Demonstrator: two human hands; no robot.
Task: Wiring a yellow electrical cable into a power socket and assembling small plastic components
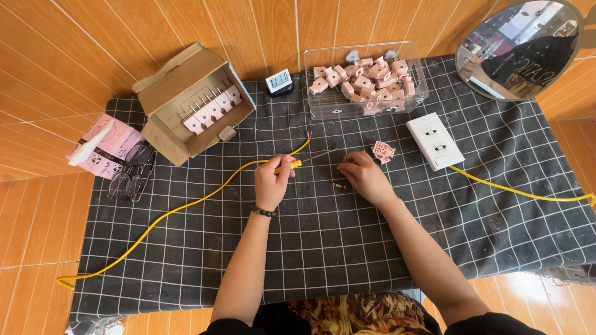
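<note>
Centre frame: left hand (272,180) grips a yellow-handled screwdriver (305,160); right hand (363,175) pinches, seemingly, 1 small metal part (340,185); pink plug piece (382,151) lies unassembled; yellow cable (186,206) unattached.

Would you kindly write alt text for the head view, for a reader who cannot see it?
A person's left hand grips a yellow-handled screwdriver beside a yellow cable, while the right hand pinches a small metal part on a black checked cloth. Behind lie a clear tray of pink plugs and a white socket.
</note>
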